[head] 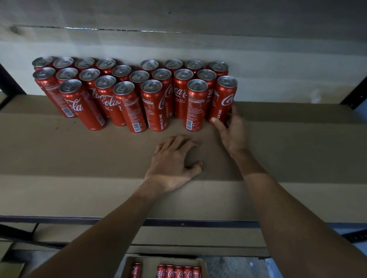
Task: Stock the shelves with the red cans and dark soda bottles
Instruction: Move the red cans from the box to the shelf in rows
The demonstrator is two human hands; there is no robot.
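Several tall red cans [125, 87] stand upright in rows at the back of a cardboard-lined shelf [295, 144]. My right hand [232, 128] grips the rightmost front can [224, 98] near its base, thumb on its front and fingers behind its right side. My left hand [173, 161] rests on the shelf in front of the cans, fingers loosely bent, holding nothing. No dark soda bottles are in view.
An open cardboard box [205, 265] below the shelf holds several more red cans [178, 275]. Dark metal uprights [366, 82] frame the shelf at both sides, and a metal rail [195, 223] runs along its front edge. Another shelf board hangs overhead.
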